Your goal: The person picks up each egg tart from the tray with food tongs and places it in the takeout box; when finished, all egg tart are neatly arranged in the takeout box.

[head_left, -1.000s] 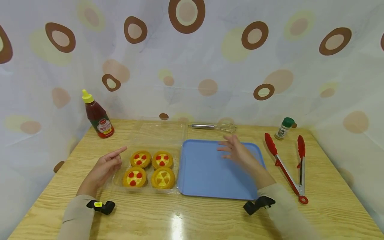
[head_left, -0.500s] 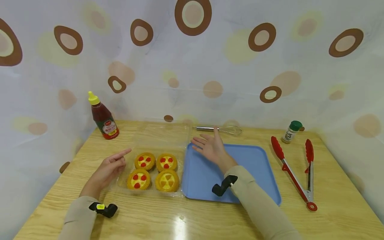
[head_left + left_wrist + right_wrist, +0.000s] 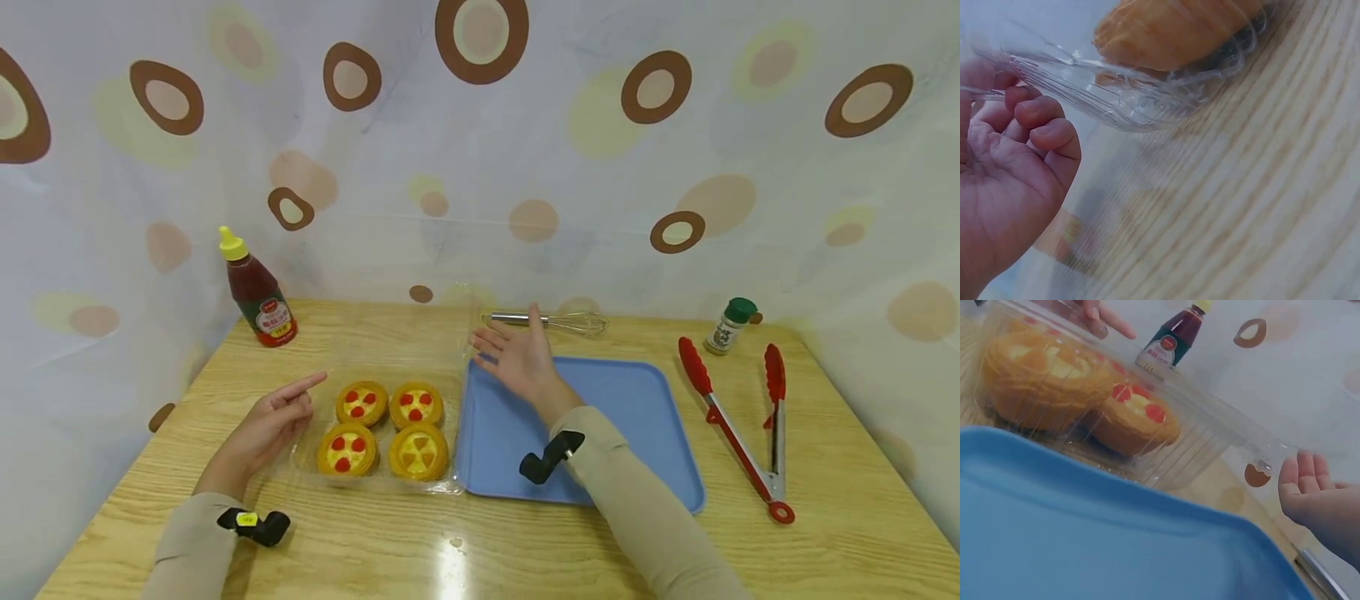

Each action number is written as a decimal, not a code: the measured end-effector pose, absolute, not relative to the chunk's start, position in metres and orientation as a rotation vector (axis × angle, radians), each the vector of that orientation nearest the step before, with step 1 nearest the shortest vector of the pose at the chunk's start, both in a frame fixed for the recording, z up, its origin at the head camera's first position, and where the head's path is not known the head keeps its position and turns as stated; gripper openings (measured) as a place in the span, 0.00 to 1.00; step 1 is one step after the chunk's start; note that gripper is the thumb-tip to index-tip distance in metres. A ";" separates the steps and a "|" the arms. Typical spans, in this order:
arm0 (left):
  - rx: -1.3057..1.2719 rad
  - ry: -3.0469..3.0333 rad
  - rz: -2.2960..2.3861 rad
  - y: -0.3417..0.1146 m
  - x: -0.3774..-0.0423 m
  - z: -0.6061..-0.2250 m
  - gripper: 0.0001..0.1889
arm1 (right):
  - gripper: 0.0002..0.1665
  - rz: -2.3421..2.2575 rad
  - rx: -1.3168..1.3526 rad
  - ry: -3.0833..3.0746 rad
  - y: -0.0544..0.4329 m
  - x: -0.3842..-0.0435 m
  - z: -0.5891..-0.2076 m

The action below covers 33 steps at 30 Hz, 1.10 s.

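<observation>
A clear plastic box [image 3: 382,485] holds several egg tarts [image 3: 417,452], most with red dots on top, one with yellow wedges. Its hinged lid [image 3: 397,337] stands raised at the back. At the box's left side is my left hand [image 3: 258,433], index finger stretched out toward the back. In the left wrist view, the other fingers of the left hand [image 3: 1022,156] curl at the box's clear edge and pinch it. My right hand [image 3: 520,360] is over the blue tray's back-left corner, palm turned left. Fairly straight fingers [image 3: 1306,472] touch the lid's right edge in the right wrist view.
The blue tray [image 3: 600,433] lies right beside the box. Behind it is a whisk [image 3: 551,322]. Red-tipped tongs [image 3: 742,442] lie spread at the right, near a green-capped seasoning jar [image 3: 727,327]. A sauce bottle [image 3: 258,296] stands at the back left, before a patterned curtain [image 3: 480,183].
My right hand has moved left from above the tray to the lid's right edge, and the lid now stands slightly higher. The left hand stays at the box; the head view shifted a little.
</observation>
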<state>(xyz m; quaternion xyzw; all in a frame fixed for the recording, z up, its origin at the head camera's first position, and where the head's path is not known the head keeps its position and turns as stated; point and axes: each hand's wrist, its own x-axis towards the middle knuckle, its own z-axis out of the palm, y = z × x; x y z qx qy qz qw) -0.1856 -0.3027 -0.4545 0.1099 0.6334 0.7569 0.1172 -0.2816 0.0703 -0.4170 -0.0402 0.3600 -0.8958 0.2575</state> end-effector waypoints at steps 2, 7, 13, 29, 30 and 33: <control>0.327 1.860 2.206 -0.303 -0.186 -0.454 0.24 | 0.52 -2.417 -0.190 1.058 0.068 -0.280 -0.413; 0.331 1.887 2.188 -0.302 -0.184 -0.454 0.23 | 0.47 -2.386 -0.449 1.193 0.068 -0.270 -0.399; 0.307 1.891 2.157 -0.303 -0.182 -0.450 0.20 | 0.45 -2.267 -0.743 1.438 0.075 -0.253 -0.381; 0.451 1.995 1.770 -0.330 -0.148 -0.420 0.28 | 0.52 -1.693 -0.999 1.988 0.079 -0.199 -0.407; 0.451 1.978 1.773 -0.330 -0.146 -0.420 0.29 | 0.48 -1.672 -1.005 2.007 0.080 -0.196 -0.409; 0.470 1.921 1.788 -0.331 -0.141 -0.422 0.31 | 0.33 -1.611 -0.976 2.055 0.083 -0.187 -0.414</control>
